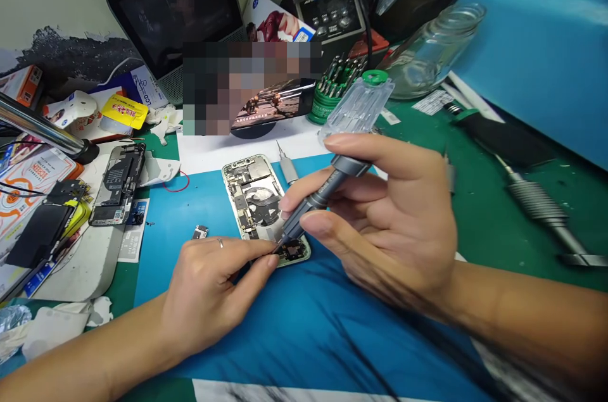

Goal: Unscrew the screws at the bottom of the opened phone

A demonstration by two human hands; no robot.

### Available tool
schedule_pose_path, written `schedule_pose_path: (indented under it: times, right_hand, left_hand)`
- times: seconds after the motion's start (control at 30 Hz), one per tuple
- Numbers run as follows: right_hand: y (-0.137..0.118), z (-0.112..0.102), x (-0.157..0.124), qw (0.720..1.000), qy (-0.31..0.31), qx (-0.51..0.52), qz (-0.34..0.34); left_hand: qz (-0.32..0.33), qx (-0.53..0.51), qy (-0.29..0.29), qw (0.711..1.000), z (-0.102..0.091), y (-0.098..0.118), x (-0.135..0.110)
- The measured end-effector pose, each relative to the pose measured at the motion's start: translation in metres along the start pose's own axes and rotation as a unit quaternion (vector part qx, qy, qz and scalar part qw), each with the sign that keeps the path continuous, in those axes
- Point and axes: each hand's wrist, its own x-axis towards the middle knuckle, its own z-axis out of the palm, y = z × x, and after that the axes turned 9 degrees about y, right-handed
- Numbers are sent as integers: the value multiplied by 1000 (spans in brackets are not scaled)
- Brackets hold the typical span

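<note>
An opened phone (261, 206) lies on the blue mat (166, 263), its circuit board and inner parts bare. My right hand (394, 218) grips a grey screwdriver (323, 190), held at a slant with the index finger on its end cap. The screwdriver's tip points down at the lower end of the phone. My left hand (223, 282) is at the phone's lower left edge, thumb and index finger pinched close to the tip. Whatever lies between those fingertips is too small to make out. A small metal part (200, 232) rests on the mat beyond my left knuckles.
Behind the phone lies another precision screwdriver (286, 164). A green bit holder (327, 95), a clear plastic container (361, 104) and a glass jar (430, 54) stand farther back. To the left, another phone chassis (118, 183) sits on a white box; more tools (536, 202) lie right.
</note>
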Motion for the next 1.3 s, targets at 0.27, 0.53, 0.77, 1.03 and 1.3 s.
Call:
schedule_pose_path:
  times: [0.27,0.53,0.77,1.03,1.3]
  right_hand:
    - [2,1,-1,1000,-2,0,-11]
    - [0,1,-1,1000,-13,-4,-7]
    - [-1,1,-1,1000,-9,-16,2]
    - [-1,-1,-2,1000,-21,-13,14]
    - [-2,-1,-3,1000,-16,-11,16]
  left_hand:
    - [5,29,-11,999,-1,1,2]
    - [7,26,-8,1000,0,-1,1]
    - [-16,14,-18,1000,0,1,1]
    - [-26,13,-10,1000,1,-1,-3]
    - [-36,10,-20,999,1,1,-1]
